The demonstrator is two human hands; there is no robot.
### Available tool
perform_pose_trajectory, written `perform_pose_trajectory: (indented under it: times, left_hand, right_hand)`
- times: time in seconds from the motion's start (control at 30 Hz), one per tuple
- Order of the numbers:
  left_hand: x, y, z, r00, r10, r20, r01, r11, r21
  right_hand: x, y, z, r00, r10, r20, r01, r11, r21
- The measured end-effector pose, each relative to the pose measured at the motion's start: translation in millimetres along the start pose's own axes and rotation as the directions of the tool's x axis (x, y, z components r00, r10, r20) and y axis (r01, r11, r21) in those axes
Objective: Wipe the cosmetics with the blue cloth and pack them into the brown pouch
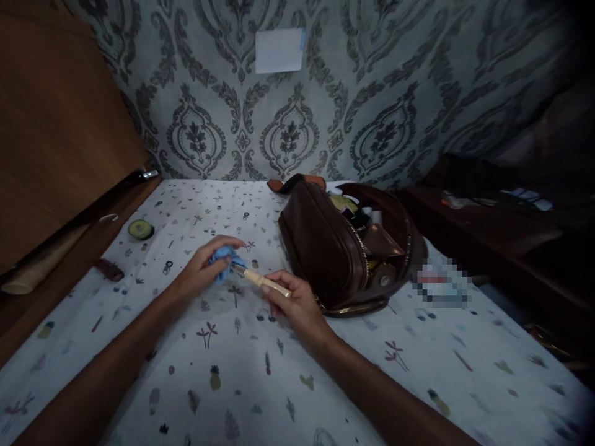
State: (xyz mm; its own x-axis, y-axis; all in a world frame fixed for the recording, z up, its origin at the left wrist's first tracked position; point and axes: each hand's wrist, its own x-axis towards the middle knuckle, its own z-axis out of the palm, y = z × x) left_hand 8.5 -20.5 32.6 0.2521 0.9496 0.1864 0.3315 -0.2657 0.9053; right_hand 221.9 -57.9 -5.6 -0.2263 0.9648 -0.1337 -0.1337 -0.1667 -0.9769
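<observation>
My right hand [290, 298] is closed around the pale handle of a brush [264, 282] that looks like a makeup brush. Its metal collar points left, toward my left hand [207, 263], which grips a crumpled blue cloth [224, 260]. The cloth wraps around the brush's head, so the bristles are mostly hidden. Just beyond my right hand, a brown leather toiletry bag [320, 238] lies unzipped, with several bottles, tubes and pouches packed inside.
A printed white sheet [242, 384] covers the surface. On the left lie a round green-topped container [141, 230] and a small dark brown strap-like piece [109, 269]. A wooden panel [65, 124] stands at the left; patterned wall behind. A blurred-out item [441, 283] lies right of the bag.
</observation>
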Motion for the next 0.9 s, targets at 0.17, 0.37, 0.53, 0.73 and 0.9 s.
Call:
perform_pose_trajectory:
  times: [0.17, 0.37, 0.53, 0.73, 0.9]
  left_hand:
    - [-3, 2, -2.1, 0.976, -0.064, 0.206, 0.057, 0.997, 0.043]
    - [-3, -2, 0.6, 0.969, -0.183, 0.167, 0.197, 0.978, -0.069]
    - [-3, -3, 4.4, 0.977, -0.164, 0.136, 0.180, 0.978, -0.109]
    - [-1, -6, 1.9, 0.990, -0.110, 0.090, 0.120, 0.987, -0.111]
    - [0, -6, 2.8, 0.989, -0.137, 0.062, 0.144, 0.981, -0.133]
  right_hand:
    - [0, -6, -3, 0.990, 0.125, 0.069, -0.132, 0.985, 0.108]
    - [-2, 2, -1, 0.980, -0.194, -0.030, 0.180, 0.949, -0.260]
    - [-6, 4, -1, 0.960, -0.279, -0.028, 0.241, 0.872, -0.425]
    - [-6, 0, -4, 0.974, -0.194, 0.114, 0.223, 0.904, -0.364]
    - [-6, 4, -3, 0.975, -0.213, 0.060, 0.220, 0.905, -0.365]
